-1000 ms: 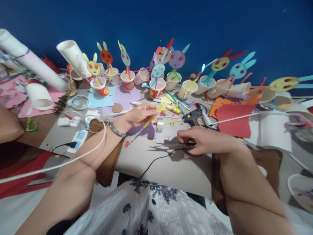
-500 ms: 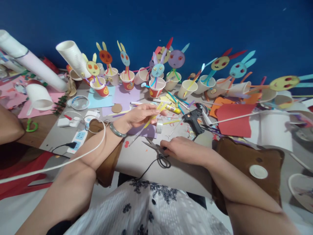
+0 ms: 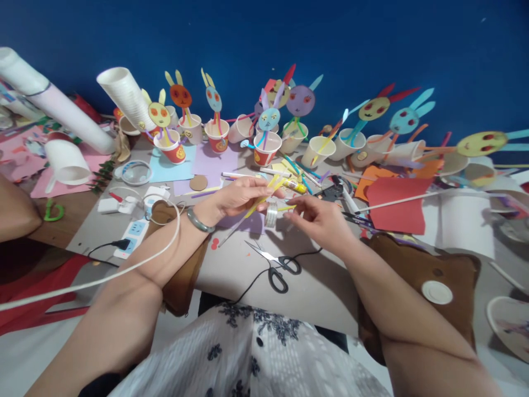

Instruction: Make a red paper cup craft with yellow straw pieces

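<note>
My left hand (image 3: 246, 197), with a bangle on its wrist, is closed on yellow strips (image 3: 264, 197). A thin pale stick slants down from under these fingers toward the table. Just below the fingertips is a roll of clear tape (image 3: 271, 215); whether the hand touches it I cannot tell. My right hand (image 3: 316, 218) hovers to the right of the tape, thumb and fingers apart, with its fingertips near the end of another yellow strip. Black-handled scissors (image 3: 275, 262) lie partly open on the table below both hands. Behind my right hand, a black glue gun (image 3: 330, 191) is partly hidden.
Paper cups with rabbit-faced figures, such as a red cup (image 3: 266, 149), line the back by the blue wall. Red paper (image 3: 397, 204) lies right, a power strip (image 3: 131, 237) left. A white cable (image 3: 165, 248) crosses above my left forearm. Another person's arm (image 3: 16, 212) shows far left.
My right hand has let go of the scissors and moved up and right toward the tape roll. The scissors now lie turned on the table. My left hand has barely moved.
</note>
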A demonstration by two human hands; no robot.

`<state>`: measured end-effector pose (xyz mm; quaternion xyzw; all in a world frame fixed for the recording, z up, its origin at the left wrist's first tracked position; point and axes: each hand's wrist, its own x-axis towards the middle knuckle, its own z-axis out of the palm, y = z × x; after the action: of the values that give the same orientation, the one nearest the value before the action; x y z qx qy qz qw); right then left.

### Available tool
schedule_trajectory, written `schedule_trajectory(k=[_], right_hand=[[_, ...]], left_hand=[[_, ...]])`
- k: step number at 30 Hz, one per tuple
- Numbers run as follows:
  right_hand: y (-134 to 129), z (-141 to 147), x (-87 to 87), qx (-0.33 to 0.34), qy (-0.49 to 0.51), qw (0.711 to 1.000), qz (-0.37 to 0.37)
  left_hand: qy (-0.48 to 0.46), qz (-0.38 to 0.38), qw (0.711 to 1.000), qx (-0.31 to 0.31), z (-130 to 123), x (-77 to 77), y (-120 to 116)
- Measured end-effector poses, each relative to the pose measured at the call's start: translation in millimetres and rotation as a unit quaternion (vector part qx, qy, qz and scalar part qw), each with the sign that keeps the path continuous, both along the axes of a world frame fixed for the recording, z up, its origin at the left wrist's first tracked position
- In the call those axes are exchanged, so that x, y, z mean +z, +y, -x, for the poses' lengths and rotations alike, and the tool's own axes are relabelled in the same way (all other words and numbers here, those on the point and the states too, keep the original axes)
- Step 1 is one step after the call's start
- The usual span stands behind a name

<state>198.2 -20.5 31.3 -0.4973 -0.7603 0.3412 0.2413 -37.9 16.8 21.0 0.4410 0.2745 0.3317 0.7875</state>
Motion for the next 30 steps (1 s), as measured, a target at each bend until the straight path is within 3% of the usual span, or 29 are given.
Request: schedule_trajectory(k=[3, 9, 30], right_hand=[[5.8, 1.8, -7.2, -0.071, 0.113, 0.990, 0.039], [5.8, 9.9, -14.4, -0.096, 0.207, 0.971, 0.075], [5.8, 14.6, -26.5, -0.122, 0.263, 0.954, 0.077]], left_hand=[[0.002, 0.000, 1.000, 0.002, -2.1, -2.1, -0.8], [-0.006, 0.001, 1.000, -0.012, -7.1, -4.2, -2.6], [0.014, 0.002, 1.000, -0.020, -8.7, -4.9, -2.8]])
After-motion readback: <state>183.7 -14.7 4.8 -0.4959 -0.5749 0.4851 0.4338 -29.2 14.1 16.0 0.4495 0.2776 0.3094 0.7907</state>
